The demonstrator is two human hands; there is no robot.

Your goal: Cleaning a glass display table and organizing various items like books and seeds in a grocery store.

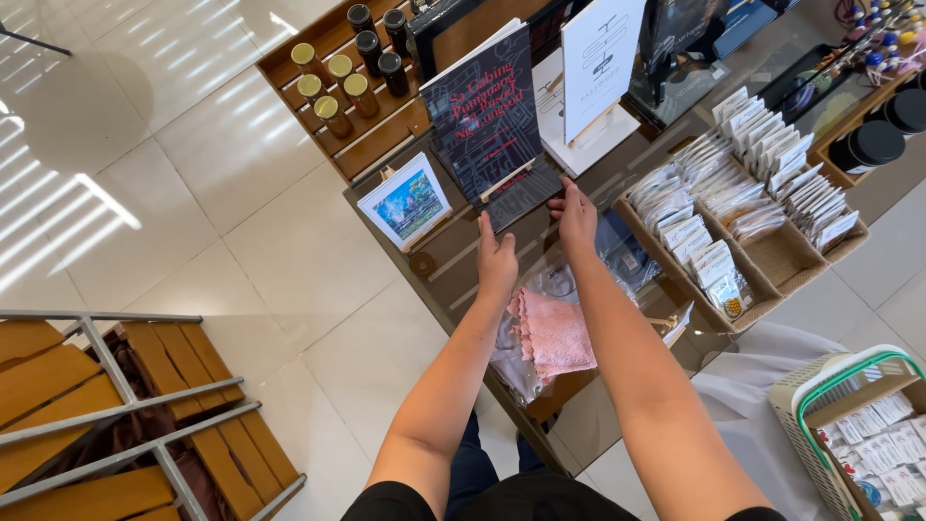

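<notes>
A dark book (485, 116) with red lettering stands propped on a small wooden easel on a flat dark book (526, 196), on a glass table (453, 259). My left hand (496, 260) touches the near left corner of the flat book. At that book's near right edge rests my right hand (577, 214), fingers on it. A pink cloth (557, 333) lies on the glass between my forearms, over a clear plastic wrap.
A small framed picture (409, 203) stands left of the books. A wooden rack of jars (340, 92) sits behind. A white sign (598, 58) stands on an easel. Baskets of small packets (743, 193) lie to the right. A plastic basket (858, 425) and a wooden bench (116, 405) are on the floor.
</notes>
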